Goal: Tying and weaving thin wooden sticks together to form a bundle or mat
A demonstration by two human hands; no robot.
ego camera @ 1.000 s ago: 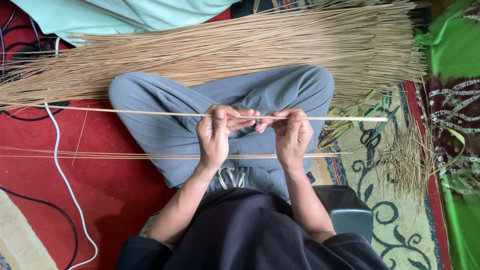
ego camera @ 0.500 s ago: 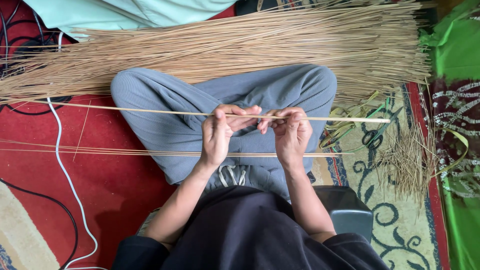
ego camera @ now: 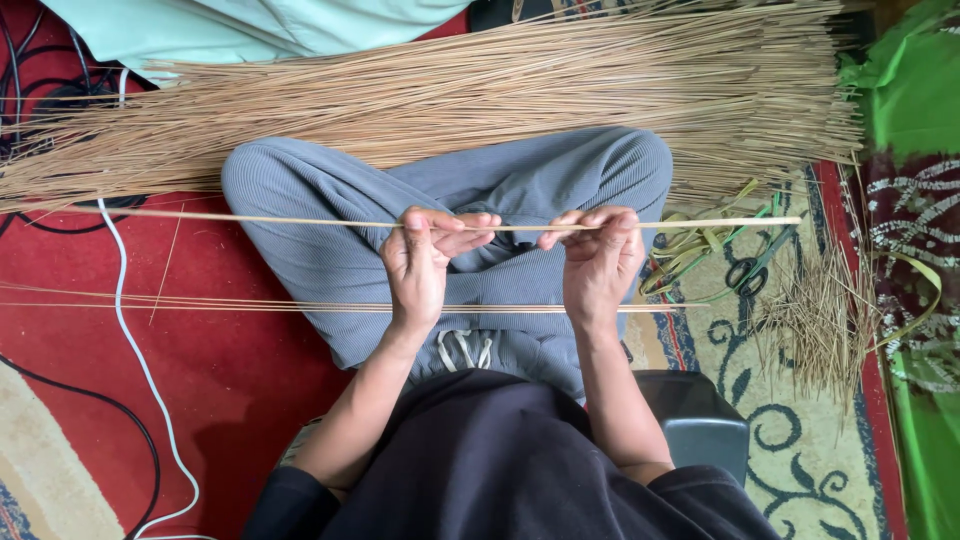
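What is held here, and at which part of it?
A long thin stick, held level across the lap. The left hand and right hand both pinch it at the fingertips, right of its middle, apart from each other.

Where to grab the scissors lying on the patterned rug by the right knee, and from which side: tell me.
Take the scissors by the looped handles, the end nearer the person, coming from above with the right hand. The blades appear to point up and away toward the held stick, and green leaf strips crowd the left side, so a straight-down reach onto the loops looks cleanest.
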